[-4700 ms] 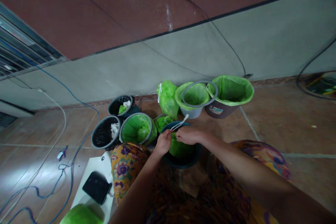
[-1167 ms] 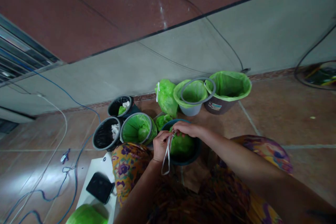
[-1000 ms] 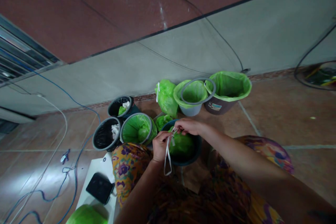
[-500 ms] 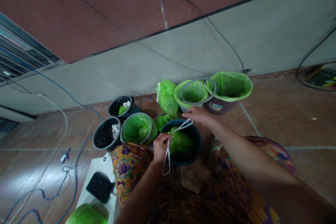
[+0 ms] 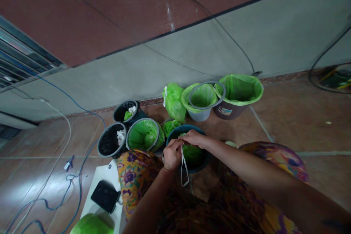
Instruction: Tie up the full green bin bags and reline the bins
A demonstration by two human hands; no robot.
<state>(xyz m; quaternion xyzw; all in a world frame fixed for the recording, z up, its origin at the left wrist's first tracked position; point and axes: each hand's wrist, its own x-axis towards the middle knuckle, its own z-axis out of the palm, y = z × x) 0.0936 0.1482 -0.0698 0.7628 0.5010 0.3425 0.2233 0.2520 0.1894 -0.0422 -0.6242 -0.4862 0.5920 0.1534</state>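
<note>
A dark teal bin (image 5: 201,162) stands on the floor between my knees, with a green bag (image 5: 193,153) bunched inside it. My left hand (image 5: 172,153) is closed on the bag's white drawstring (image 5: 184,170), whose loop hangs down below the hand. Just to the right, my right hand (image 5: 193,139) lies over the bag's gathered top with its fingers pinched on the same string. Both hands touch each other over the bin.
Two grey bins lined in green (image 5: 201,99) (image 5: 239,93) stand by the wall, beside a tied green bag (image 5: 174,101). Two black bins (image 5: 126,110) (image 5: 109,142) and a green-filled bin (image 5: 144,135) sit on the left. Blue and white cables (image 5: 68,142) cross the tiles; a white board with a black device (image 5: 104,195) lies nearby.
My right hand had pulled one drawstring end out to the right; it has come back to the bag's top beside my left hand. The string's loop now hangs lower.
</note>
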